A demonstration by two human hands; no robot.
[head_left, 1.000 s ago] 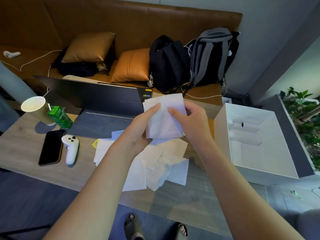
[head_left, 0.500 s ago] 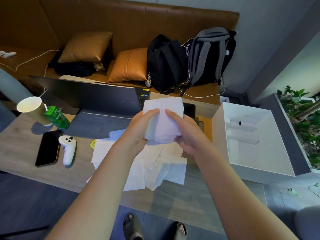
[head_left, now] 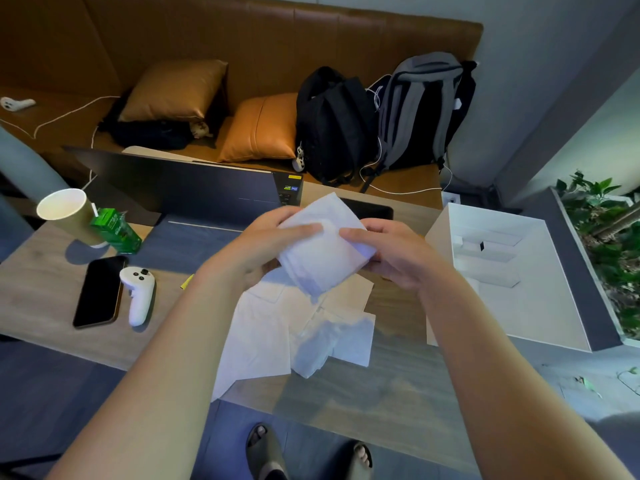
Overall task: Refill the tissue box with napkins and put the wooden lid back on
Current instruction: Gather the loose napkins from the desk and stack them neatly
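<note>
Hands, left hand and right hand, pinch folded napkin above loose napkin pile on table.

The scene is dim, with a cool bluish cast over the counter and the floor. Softer daylight enters from the right, brightening the white open box and the plant. The paper cup throws a soft shadow toward the viewer on the counter. The sofa falls into warm darkness at upper left. Wide-angle distortion bends straight edges near the borders. The forearms and the right edge look slightly smeared; the centre is reasonably sharp.
</note>
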